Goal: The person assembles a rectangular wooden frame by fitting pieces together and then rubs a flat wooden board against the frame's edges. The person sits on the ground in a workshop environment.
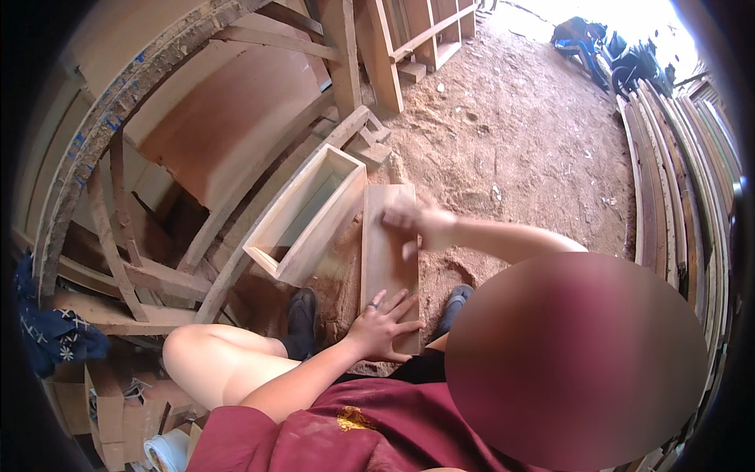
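A long pale wooden board or box side [385,267] lies lengthwise in front of me, its near end at my lap. My left hand [384,326] rests flat on its near part with fingers spread, a ring on one finger. Over the far part, my right hand [429,226] is bent and smeared by motion. Its fingers close around a small brownish piece at the board's surface, too blurred to name. Just left of the board stands an open rectangular wooden box [314,228], tilted in view, its inside facing up.
A wooden bench frame [236,275] with slanting legs runs along the left. Wooden shelving [425,39] stands at the far end. Long planks [668,181] are stacked at right. Sawdust [503,149] covers the ground, and dark bags or a machine [613,55] sit far right.
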The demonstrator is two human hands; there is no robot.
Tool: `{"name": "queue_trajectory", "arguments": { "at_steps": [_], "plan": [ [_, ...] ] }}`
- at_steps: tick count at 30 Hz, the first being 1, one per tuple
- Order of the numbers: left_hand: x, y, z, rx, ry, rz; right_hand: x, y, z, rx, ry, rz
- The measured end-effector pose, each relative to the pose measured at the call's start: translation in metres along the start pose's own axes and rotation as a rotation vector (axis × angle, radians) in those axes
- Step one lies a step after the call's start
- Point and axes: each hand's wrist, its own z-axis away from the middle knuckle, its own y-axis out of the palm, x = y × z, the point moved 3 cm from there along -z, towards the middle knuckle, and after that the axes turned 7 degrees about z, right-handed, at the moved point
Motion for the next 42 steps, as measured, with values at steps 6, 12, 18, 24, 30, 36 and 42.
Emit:
{"name": "queue_trajectory", "arguments": {
  "at_steps": [6, 12, 18, 24, 30, 36, 42],
  "plan": [
    [0.001, -0.003, 0.002, 0.001, -0.007, 0.011, 0.021, 0.014, -0.012, -0.107, -0.163, -0.031],
    [0.0, -0.002, -0.001, 0.008, 0.024, -0.029, -0.006, 0.004, -0.007, -0.003, 0.126, -0.077],
    [0.002, -0.004, 0.0, 0.042, 0.017, -0.017, 0.027, 0.013, -0.015, -0.126, -0.177, -0.019],
    [0.001, 0.0, -0.001, 0.026, 0.016, -0.003, -0.002, 0.007, -0.006, -0.239, -0.021, 0.116],
    [0.004, -0.003, 0.001, 0.022, 0.036, -0.009, 0.022, -0.012, 0.0, -0.025, -0.047, 0.039],
    [0.003, 0.001, 0.001, -0.017, 0.037, 0.005, -0.016, -0.002, 0.008, -0.052, 0.094, -0.026],
    [0.003, -0.006, 0.003, -0.051, 0.041, 0.034, 0.024, 0.005, 0.008, -0.282, 0.208, -0.151]
  ]
}}
